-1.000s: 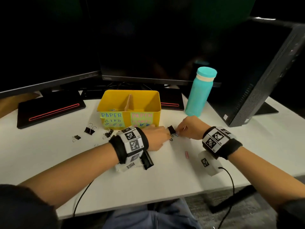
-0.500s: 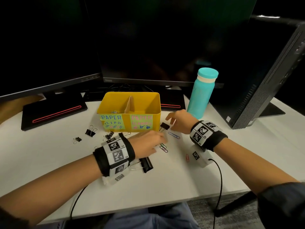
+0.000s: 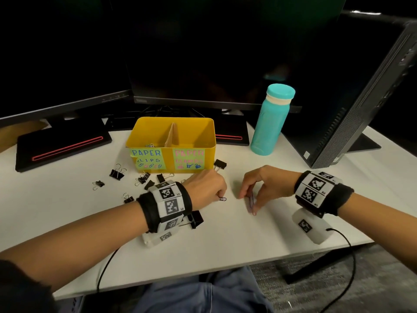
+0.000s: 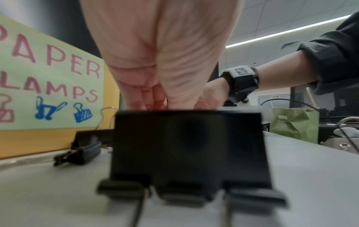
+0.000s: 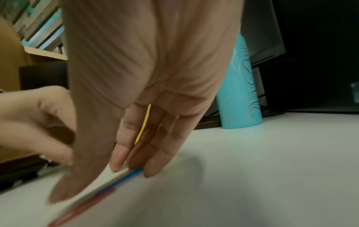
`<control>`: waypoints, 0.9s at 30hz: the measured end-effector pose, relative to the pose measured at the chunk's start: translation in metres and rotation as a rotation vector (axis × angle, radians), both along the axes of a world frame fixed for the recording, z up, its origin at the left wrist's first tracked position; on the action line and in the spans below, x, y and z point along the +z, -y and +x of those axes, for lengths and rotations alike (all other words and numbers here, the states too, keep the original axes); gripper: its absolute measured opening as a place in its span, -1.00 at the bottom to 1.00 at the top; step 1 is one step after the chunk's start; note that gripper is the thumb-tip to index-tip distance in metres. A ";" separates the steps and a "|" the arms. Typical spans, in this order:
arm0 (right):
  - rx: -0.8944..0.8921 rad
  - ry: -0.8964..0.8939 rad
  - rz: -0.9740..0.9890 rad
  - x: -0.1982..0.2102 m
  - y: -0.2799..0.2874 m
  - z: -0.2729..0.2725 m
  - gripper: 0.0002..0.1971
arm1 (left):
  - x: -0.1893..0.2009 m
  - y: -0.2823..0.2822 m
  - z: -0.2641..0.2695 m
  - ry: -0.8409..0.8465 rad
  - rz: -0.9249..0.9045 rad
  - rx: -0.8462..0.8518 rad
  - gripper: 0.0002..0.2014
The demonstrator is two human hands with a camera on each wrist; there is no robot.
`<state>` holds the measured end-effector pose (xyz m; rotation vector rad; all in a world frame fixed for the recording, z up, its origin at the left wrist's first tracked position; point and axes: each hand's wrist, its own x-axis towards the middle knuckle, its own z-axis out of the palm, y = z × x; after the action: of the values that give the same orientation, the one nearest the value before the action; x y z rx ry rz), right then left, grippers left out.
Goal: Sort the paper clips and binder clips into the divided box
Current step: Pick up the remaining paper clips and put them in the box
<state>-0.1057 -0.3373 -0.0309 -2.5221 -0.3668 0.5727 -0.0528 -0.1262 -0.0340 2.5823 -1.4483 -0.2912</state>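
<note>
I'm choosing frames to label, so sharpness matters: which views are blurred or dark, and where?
Head view: table sharp and well lit, monitors behind black. Left wrist view: the large binder clip up close is out of focus, the box label legible. Right wrist view: right hand and paper clips smeared by motion blur.

binder clips [image 3: 117, 174] crowd box [image 3: 209, 132] front-left; bottle [image 3: 268, 123] flanks right.

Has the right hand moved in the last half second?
Yes. The right hand has pulled back from beside the yellow box toward the person, and now touches a paper clip on the table.
</note>
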 end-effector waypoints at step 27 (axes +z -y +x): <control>-0.181 0.643 0.210 0.061 -0.098 0.081 -0.92 | 0.048 -0.114 0.111 0.083 -0.352 0.710 -0.94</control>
<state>-0.0246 -0.2397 0.0304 -2.4399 -0.3912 -0.3470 0.0584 -0.0117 0.0138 2.6143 -0.4602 0.1554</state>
